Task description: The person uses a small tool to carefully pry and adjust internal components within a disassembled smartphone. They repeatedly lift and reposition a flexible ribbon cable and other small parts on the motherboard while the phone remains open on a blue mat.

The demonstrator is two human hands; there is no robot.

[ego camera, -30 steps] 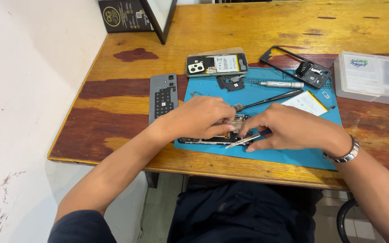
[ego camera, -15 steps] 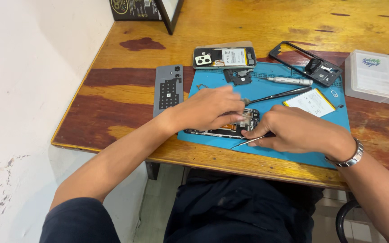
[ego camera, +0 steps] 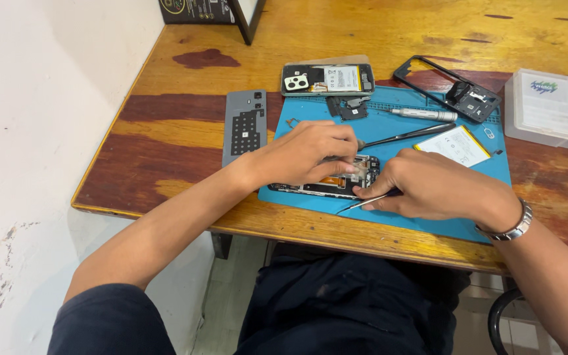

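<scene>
My left hand (ego camera: 310,152) lies curled over the opened black phone body with its exposed circuit board and orange flex strip (ego camera: 333,179), fingertips pressed down on its upper edge, while my right hand (ego camera: 428,187) sits just beside it, fingers bunched and pinching a thin metal pair of tweezers (ego camera: 363,204) whose tips point back towards my lap. The phone lies near the front edge of a blue rubber work mat (ego camera: 428,227), and that mat rests on a worn yellow-and-red wooden table (ego camera: 185,141) with scuffed varnish. I see a silver metal watch band (ego camera: 511,227) on my right wrist. Farther back on the mat lie a slim black spudger stick (ego camera: 405,136), a silver pen-shaped screwdriver (ego camera: 425,114), a flat white phone battery (ego camera: 456,144) and a small dark bracket part (ego camera: 350,107). A second phone back with a camera cluster (ego camera: 327,79) straddles the mat's far edge, a black empty phone frame (ego camera: 445,89) sits to its right, and a clear plastic parts box (ego camera: 550,108) stands at the far right. A grey rectangular plate with black pads (ego camera: 244,125) lies left of the mat on bare wood. To my left the table edge meets a pale plaster wall (ego camera: 47,131); the widest open wood is beyond the mat, towards the far side
</scene>
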